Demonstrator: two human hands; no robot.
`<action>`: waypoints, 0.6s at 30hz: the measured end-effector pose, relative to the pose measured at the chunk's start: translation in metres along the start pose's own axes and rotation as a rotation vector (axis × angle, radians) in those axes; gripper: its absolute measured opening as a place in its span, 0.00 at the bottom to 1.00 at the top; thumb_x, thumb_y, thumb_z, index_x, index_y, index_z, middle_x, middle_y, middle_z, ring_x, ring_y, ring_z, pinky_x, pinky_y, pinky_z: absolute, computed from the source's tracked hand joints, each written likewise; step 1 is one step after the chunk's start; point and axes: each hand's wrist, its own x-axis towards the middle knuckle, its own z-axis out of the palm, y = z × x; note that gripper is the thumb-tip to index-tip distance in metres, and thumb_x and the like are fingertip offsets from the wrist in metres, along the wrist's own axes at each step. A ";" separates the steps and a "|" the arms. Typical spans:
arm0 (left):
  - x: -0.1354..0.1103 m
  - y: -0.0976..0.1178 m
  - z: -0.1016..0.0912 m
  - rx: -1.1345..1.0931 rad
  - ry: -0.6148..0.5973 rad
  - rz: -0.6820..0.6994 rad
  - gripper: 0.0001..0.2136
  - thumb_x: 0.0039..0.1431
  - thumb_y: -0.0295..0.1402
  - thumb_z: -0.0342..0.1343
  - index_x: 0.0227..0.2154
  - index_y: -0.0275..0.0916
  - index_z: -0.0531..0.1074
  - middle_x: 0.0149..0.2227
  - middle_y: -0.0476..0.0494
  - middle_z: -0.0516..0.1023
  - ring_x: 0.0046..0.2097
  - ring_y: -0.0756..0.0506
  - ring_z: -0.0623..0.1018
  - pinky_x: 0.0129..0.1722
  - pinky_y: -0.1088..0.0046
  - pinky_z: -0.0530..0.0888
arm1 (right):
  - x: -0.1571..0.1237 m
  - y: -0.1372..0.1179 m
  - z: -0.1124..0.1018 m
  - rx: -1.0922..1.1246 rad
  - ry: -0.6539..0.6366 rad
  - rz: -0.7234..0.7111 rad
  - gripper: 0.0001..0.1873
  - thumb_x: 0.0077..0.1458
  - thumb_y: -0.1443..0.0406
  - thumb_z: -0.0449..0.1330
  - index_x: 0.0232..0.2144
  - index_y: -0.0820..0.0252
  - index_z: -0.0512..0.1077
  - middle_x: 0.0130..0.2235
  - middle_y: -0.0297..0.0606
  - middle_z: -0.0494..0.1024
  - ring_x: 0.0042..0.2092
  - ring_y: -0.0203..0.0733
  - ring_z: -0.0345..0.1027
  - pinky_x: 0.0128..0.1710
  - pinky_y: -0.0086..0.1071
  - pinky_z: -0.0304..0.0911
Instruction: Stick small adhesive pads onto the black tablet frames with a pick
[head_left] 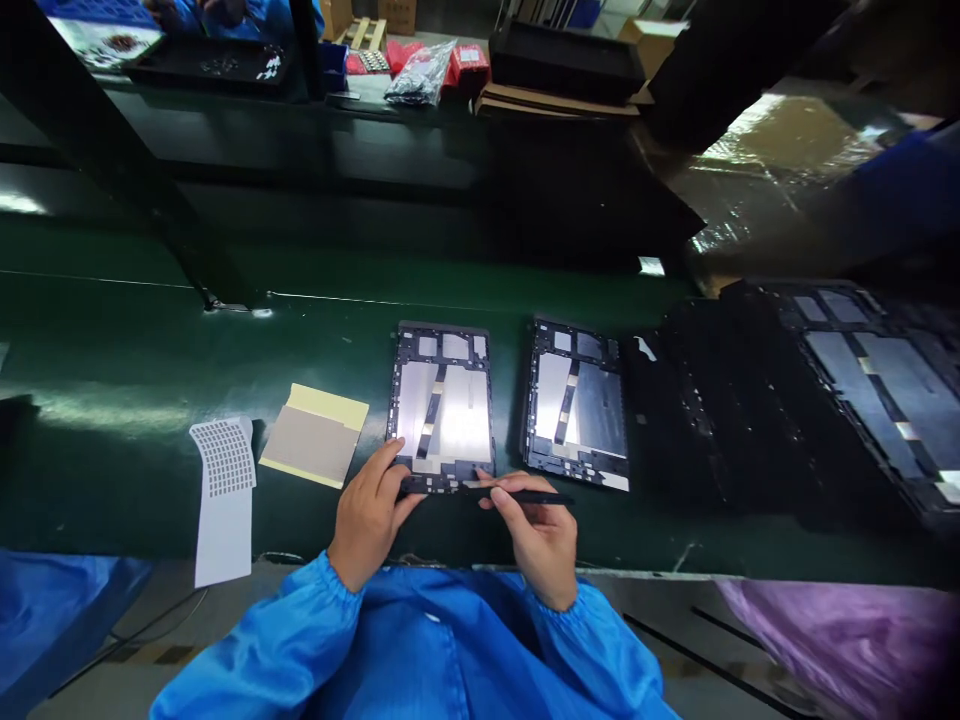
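Observation:
A tablet frame [469, 395] with a silver metal plate and a dark ribbon cable lies flat on the green bench in front of me. My left hand [367, 520] grips its lower left corner, fingers on the edge and thumb below. Pinched in my right hand [544, 535] is a pair of black tweezers [553, 497], pointing left along the frame's lower edge. Whether the tips hold anything is too small to tell. Just right of it lies a second, similar tablet frame [609, 415].
Left of the frame lie a brown sheet with yellow edges [311, 440] and a white sheet of small grey stickers [223, 540], which overhangs the bench edge. More tablet frames [892, 375] lie at right. A dark post [142, 180] rises at left. Across the bench, a person's blue sleeves show near a black tray [202, 65].

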 end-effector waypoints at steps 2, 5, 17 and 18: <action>0.003 0.009 0.009 0.029 0.048 -0.016 0.06 0.63 0.29 0.58 0.43 0.40 0.72 0.58 0.32 0.75 0.61 0.36 0.74 0.55 0.57 0.76 | -0.002 0.003 0.004 -0.030 0.031 -0.029 0.05 0.56 0.63 0.68 0.32 0.57 0.77 0.33 0.38 0.81 0.45 0.50 0.81 0.35 0.35 0.79; 0.006 0.017 0.016 0.013 0.053 -0.013 0.08 0.62 0.31 0.60 0.44 0.40 0.74 0.59 0.33 0.74 0.62 0.34 0.73 0.59 0.52 0.73 | -0.002 0.009 0.008 -0.098 0.080 -0.106 0.05 0.58 0.63 0.67 0.32 0.58 0.76 0.32 0.38 0.81 0.47 0.49 0.81 0.42 0.39 0.79; 0.005 0.016 0.012 -0.096 0.041 0.050 0.09 0.64 0.27 0.56 0.44 0.43 0.78 0.48 0.38 0.81 0.51 0.40 0.80 0.52 0.59 0.78 | -0.002 0.013 0.008 -0.227 0.042 -0.176 0.03 0.61 0.64 0.64 0.34 0.56 0.75 0.29 0.37 0.82 0.45 0.48 0.81 0.55 0.51 0.72; 0.005 0.016 0.013 -0.091 0.038 0.050 0.10 0.64 0.27 0.56 0.44 0.43 0.78 0.49 0.38 0.81 0.52 0.40 0.80 0.53 0.59 0.78 | -0.002 0.013 0.008 -0.228 0.036 -0.178 0.02 0.61 0.65 0.64 0.34 0.56 0.75 0.29 0.36 0.82 0.45 0.48 0.81 0.56 0.51 0.71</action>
